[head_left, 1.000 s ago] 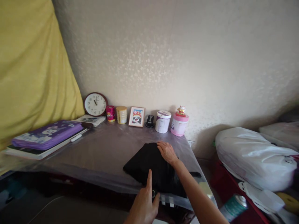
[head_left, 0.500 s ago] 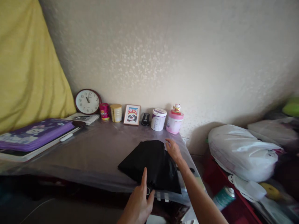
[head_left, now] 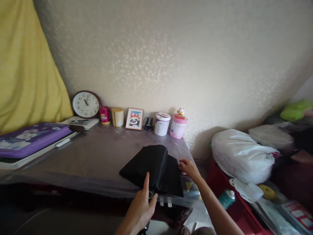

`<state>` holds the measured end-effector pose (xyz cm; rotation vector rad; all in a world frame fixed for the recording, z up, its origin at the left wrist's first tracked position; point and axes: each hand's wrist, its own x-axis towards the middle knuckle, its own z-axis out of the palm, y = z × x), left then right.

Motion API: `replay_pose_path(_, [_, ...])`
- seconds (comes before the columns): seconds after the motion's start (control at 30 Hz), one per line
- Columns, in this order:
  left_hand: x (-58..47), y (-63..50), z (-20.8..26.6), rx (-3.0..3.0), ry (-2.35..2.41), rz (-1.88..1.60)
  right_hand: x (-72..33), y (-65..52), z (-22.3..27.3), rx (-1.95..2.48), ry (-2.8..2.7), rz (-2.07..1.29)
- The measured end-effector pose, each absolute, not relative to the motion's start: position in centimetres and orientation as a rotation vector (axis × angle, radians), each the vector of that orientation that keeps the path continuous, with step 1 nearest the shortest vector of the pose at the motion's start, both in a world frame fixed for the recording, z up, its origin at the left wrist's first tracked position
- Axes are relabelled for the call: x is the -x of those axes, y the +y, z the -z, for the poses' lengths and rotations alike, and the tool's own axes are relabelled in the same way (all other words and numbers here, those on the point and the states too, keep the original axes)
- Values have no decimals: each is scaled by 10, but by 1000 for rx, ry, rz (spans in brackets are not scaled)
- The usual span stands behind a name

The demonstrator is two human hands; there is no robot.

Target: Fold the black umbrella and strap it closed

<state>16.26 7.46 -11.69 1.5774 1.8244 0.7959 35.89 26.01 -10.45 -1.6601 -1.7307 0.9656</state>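
Note:
A black folding umbrella lies collapsed on the table, its loose fabric fanned out in flat panels. My left hand is wrapped around its handle at the table's front edge, index finger stretched along the fabric and thumb by a round button. The lower end of the handle shows beneath that hand. To the right, my right hand has its fingers curled together at the outer edge of the right-hand panel, seemingly pinching it; the fingertips are partly hidden.
Along the wall stand a clock, tins, a panda picture, a white tub and a pink tub with a cat figurine. A purple case lies left. Right of the table are a red box, a spray can and a white bag.
My right hand has come down from beside the umbrella's top to the right panel's edge, and its fingers have closed. That panel is spread flatter. My left hand keeps its hold.

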Motion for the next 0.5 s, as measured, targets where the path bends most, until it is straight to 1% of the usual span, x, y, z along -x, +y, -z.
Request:
replay_pose_path(0.23, [-162, 76, 117, -1553, 1801, -815, -351, 248, 96, 1595, -1590, -1182])
replay_pose_path(0.4, [-161, 75, 117, -1535, 1779, -834, -344, 242, 95, 1556, -1545, -1275])
replay_pose_path(0.5, [-161, 75, 116, -1468, 1716, -912, -338, 240, 95, 1525, -1531, -1298])
